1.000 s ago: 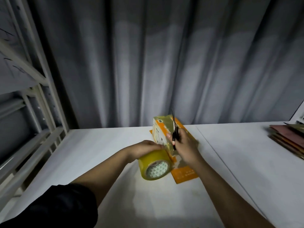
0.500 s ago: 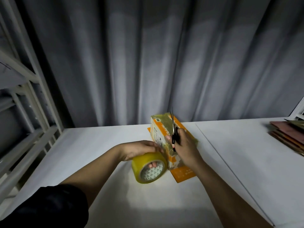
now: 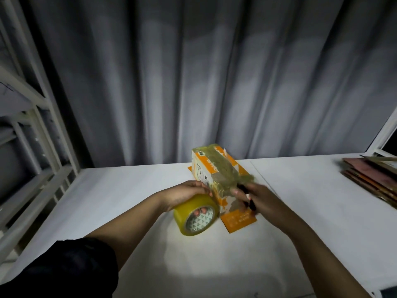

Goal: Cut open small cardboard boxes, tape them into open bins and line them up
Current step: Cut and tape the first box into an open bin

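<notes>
An orange and white cardboard box (image 3: 209, 168) stands on the white table (image 3: 120, 190), its top wrapped in yellowish tape. One orange flap (image 3: 239, 221) lies flat on the table toward me. My left hand (image 3: 185, 193) grips a yellow tape roll (image 3: 196, 215) pressed against the box's near left corner, with fingertips showing inside the core. My right hand (image 3: 256, 200) is blurred at the box's near right side and holds black-handled scissors (image 3: 247, 195), whose blades are not visible.
A stack of flattened brown and reddish cardboard (image 3: 371, 177) lies at the table's right edge. A white metal shelf frame (image 3: 43, 147) stands to the left. A grey curtain (image 3: 193, 82) hangs right behind the table.
My right hand dropped from the box's top, where the scissors pointed up, to the near right side. The tape roll stayed against the box's corner.
</notes>
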